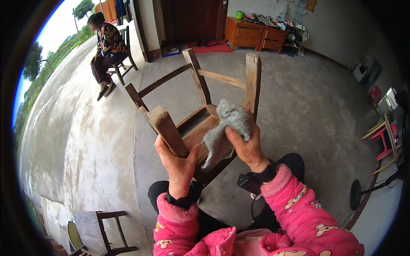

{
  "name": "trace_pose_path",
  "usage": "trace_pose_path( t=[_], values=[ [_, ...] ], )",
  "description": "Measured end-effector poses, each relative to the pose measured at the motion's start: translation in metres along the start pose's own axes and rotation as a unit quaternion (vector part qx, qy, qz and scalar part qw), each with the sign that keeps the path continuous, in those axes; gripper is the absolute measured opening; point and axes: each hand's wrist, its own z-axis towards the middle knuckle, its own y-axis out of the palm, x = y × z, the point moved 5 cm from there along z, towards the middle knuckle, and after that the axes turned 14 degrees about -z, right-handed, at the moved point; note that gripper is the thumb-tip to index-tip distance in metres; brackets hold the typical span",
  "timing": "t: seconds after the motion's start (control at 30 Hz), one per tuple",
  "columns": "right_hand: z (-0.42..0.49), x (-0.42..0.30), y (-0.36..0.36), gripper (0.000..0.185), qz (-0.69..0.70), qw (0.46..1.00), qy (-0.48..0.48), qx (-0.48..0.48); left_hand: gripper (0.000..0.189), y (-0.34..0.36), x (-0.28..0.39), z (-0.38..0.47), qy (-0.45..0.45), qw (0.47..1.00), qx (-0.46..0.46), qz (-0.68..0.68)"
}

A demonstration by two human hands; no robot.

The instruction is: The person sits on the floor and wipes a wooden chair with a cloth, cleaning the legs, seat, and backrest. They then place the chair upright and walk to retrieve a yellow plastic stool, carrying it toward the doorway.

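Note:
A wooden stool or chair [253, 80] is tipped over in front of me, its legs pointing up and away. My left hand [177, 163] grips the near leg, a thick squared one with a worn, pale end. In my right hand [246, 144] is a grey cloth [232, 115], bunched in the fingers, with one end hanging down over the chair's underside. The right fingers are partly hidden behind the cloth.
A person [110, 48] sits on a chair at the upper left. Another wooden chair [91, 228] stands at the lower left. Wooden cabinets [245, 33] and a red mat [208, 47] are by the door. Pink stools [382, 144] and a stand's round base [355, 195] are at the right.

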Motion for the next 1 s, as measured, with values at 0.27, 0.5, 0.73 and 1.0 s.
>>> trace_pose_path(
  t=[0.27, 0.5, 0.73, 1.0],
  values=[
    [-0.034, 0.119, -0.089, 0.033, 0.107, 0.950, 0.292, -0.016, 0.063, -0.012, 0.005, 0.015, -0.123, 0.988, 0.013, -0.088],
    [0.044, 0.084, -0.128, 0.038, 0.034, 0.978, 0.133, 0.156, 0.047, -0.037, 0.015, 0.036, -0.045, 0.996, 0.016, -0.069],
    [0.112, 0.050, -0.078, 0.049, -0.122, 0.988, -0.022, 0.088, 0.048, -0.032, 0.011, 0.046, -0.078, 0.996, 0.013, -0.052],
    [0.075, 0.107, -0.042, 0.056, -0.247, 0.953, -0.009, 0.173, 0.049, -0.030, -0.016, 0.060, -0.095, 0.995, 0.016, -0.032]
  ],
)
